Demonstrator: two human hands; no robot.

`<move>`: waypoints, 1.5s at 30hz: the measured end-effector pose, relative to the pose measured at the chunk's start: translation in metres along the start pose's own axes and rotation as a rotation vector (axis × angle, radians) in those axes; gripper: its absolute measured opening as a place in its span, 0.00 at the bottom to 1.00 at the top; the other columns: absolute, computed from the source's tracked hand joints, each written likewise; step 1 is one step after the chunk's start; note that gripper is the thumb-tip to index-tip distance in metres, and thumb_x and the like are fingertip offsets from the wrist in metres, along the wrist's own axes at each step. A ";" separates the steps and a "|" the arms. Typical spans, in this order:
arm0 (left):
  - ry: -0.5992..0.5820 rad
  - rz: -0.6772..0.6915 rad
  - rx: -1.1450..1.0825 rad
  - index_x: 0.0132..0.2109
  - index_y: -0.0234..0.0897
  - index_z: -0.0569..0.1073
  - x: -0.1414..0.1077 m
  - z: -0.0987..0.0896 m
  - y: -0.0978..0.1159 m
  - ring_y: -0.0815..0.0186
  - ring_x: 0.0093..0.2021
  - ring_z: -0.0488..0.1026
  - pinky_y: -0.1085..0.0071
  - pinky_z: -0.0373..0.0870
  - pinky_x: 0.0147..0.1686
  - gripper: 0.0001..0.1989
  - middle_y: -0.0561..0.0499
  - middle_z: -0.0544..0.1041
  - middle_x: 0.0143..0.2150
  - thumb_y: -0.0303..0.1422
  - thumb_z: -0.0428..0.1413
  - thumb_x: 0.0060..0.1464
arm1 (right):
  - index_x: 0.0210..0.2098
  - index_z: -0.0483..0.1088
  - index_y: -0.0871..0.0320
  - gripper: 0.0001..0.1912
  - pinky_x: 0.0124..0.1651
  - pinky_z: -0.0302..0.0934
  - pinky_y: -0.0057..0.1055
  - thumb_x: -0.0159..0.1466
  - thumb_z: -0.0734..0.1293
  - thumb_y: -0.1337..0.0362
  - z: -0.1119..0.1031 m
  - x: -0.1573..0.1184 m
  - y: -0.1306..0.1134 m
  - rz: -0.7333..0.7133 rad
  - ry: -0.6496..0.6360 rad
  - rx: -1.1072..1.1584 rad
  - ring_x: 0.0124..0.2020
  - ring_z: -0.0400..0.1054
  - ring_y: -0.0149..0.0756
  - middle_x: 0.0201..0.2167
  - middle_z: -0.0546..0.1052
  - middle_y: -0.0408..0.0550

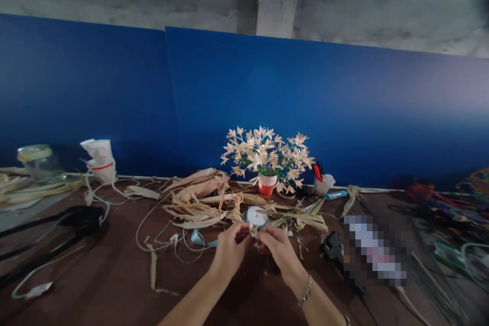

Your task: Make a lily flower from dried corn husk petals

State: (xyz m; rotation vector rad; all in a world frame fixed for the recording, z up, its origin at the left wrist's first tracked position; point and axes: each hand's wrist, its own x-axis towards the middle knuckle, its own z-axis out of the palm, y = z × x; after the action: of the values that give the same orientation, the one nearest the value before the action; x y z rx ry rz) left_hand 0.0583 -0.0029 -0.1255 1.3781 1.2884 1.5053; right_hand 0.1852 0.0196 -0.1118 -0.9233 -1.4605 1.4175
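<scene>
My left hand (pixel 232 245) and my right hand (pixel 280 248) meet above the brown table, fingers pinched together. Between their fingertips is a small pale piece of husk (pixel 252 230), too small to make out its shape. Right behind the fingers stands a round thing with a white top (pixel 256 215), partly hidden by the hands. Dried corn husks (pixel 202 198) lie heaped beyond, with loose strips to either side. Past them, a bunch of cream husk flowers (pixel 263 150) with green stems rises from a red-and-white cup (pixel 267 185).
A black glue gun (pixel 333 248) lies right of my hands, near a blurred-out long object (pixel 376 250). White cord (pixel 143 234) loops on the left. Further left are a glass jar (pixel 42 163), a white cup (pixel 102 165) and black straps (pixel 76 221). A blue panel (pixel 267 86) stands behind.
</scene>
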 end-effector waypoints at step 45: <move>-0.102 0.117 0.079 0.31 0.33 0.70 -0.002 -0.002 -0.002 0.69 0.28 0.68 0.76 0.65 0.28 0.06 0.51 0.73 0.27 0.29 0.49 0.49 | 0.13 0.62 0.61 0.09 0.22 0.43 0.25 0.47 0.61 0.67 -0.005 0.003 0.001 0.113 0.066 0.054 0.16 0.52 0.24 0.11 0.62 0.39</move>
State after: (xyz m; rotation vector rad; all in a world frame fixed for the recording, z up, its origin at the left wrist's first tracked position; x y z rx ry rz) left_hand 0.0571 -0.0050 -0.1277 1.5850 1.2342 1.4534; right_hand 0.1885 0.0241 -0.1129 -1.0232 -1.3330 1.4870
